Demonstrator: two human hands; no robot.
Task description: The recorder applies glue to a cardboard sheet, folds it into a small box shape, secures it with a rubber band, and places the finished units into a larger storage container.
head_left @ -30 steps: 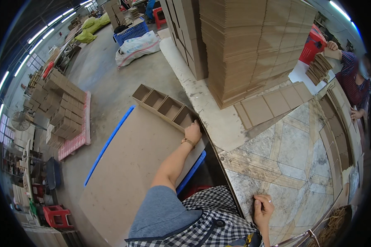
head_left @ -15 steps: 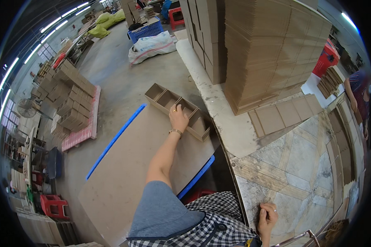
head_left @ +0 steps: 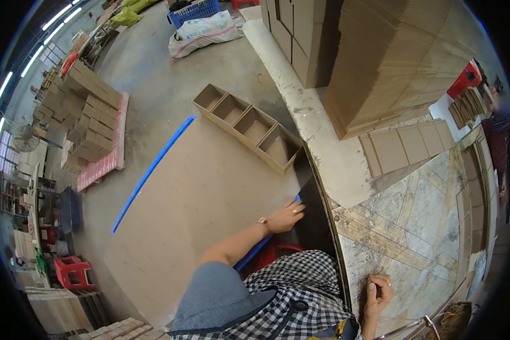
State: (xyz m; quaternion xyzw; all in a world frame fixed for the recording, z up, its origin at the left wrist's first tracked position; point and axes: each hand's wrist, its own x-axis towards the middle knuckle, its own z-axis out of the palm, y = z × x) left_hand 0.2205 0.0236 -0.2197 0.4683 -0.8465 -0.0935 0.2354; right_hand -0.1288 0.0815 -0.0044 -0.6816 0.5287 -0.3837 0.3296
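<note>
A long brown cardboard box [head_left: 269,156] with several open compartments in a row lies at the far right corner of a wide brown board [head_left: 198,209]. A blue strip [head_left: 147,173] runs along the board's left edge, and another lies under my left arm. My left hand [head_left: 285,218] is at the board's right edge, nearer me than the box and apart from it. Its fingers are loosely bent and slightly apart, with nothing seen in them. My right hand [head_left: 381,290] rests loosely curled on the marble-patterned tabletop [head_left: 413,226], with nothing visible in it.
A tall stack of flat cardboard [head_left: 391,68] stands on the table beside cardboard strips [head_left: 408,144]. Boxes sit on a pink pallet [head_left: 105,164] at the left. A red stool [head_left: 73,272], a white sack [head_left: 207,37] and a person [head_left: 498,136] are farther off.
My left hand has let go of the box's divider and drawn back toward me to the board's right edge. The box stays on the board. My right hand remains on the table.
</note>
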